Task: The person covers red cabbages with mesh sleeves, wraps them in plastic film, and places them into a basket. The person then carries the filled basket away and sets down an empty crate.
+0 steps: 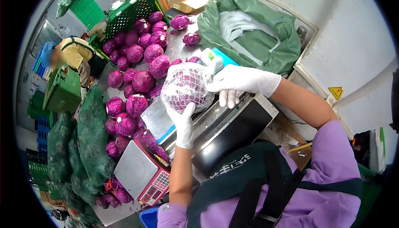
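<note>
Both gloved hands' fingers around a film-wrapped red cabbage (187,86), left hand (183,124) beneath, right hand (237,81) atop.

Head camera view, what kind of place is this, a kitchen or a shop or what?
Most likely a produce packing room. Red cabbages lie heaped on a metal table, with a weighing scale and green crates nearby. Both gloved hands, left hand and right hand, hold a cabbage in plastic film.

Both hands gloved, white. L hand (183,124) under wrapped red cabbage (185,86), R hand (237,82) gripping its far side. Cabbage held above wrap machine (232,134). Loose cabbage pile (139,68) on table beyond; scale (141,174) nr left; green crate (129,14) at rear.
</note>
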